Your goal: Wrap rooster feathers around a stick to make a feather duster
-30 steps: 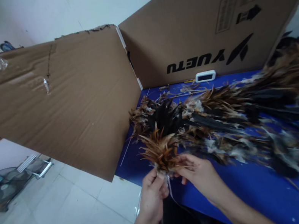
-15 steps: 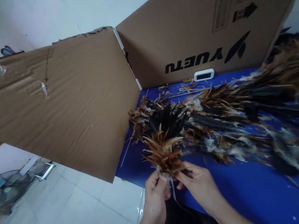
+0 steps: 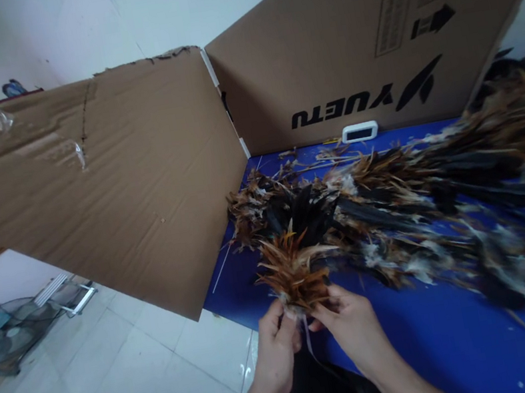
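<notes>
A bunch of brown and black feathers [image 3: 295, 268] stands upright between my two hands at the front edge of the blue table. My left hand [image 3: 275, 342] pinches its pale base from the left. On the other side, the thumb and fingers of my right hand [image 3: 347, 317] press against the same base and its lower feathers. A thin pale strip [image 3: 309, 341] hangs down from the base between the hands. Whether the feathers sit on a stick cannot be seen, since my fingers cover the lower end.
Loose feathers [image 3: 395, 200] lie in a long heap over the blue table [image 3: 450, 339]. Two cardboard panels [image 3: 147, 176] stand along its left and back sides. A small white device [image 3: 360, 132] leans at the back panel. On the tiled floor lies a fan [image 3: 12, 332].
The feather bunch has shifted slightly to the right and tilted a little that way. Both hands keep their hold at its base, with the fingers moved only slightly.
</notes>
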The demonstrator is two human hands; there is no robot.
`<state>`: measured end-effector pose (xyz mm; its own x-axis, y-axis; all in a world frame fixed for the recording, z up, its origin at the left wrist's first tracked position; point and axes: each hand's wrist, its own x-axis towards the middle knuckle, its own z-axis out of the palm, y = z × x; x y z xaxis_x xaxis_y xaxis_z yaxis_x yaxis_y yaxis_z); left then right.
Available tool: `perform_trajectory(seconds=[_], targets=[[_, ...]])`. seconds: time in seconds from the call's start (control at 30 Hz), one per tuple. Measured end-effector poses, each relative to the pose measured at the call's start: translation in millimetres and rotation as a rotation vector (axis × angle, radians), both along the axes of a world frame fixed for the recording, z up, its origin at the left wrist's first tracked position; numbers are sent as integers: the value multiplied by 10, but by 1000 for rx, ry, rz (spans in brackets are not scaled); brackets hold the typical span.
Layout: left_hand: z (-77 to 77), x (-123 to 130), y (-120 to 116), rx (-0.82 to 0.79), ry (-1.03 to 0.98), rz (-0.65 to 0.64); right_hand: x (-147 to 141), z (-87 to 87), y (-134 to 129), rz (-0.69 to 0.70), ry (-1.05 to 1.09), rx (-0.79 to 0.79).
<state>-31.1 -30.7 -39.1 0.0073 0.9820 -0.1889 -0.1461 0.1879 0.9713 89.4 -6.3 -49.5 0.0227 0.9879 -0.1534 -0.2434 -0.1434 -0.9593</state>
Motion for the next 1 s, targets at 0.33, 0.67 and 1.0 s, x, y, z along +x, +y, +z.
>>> perform_trajectory(seconds=[0.33,0.67,1.0], targets=[[-14,-51,6,-2,80,-37,1,-1,47,-37,0,-61],[-66,-137,-11,-16,-56,-3,-28,26,157,75,-22,0],[142,-484,-171,15,-165,212,-177,356,1180,324,-1086,344]])
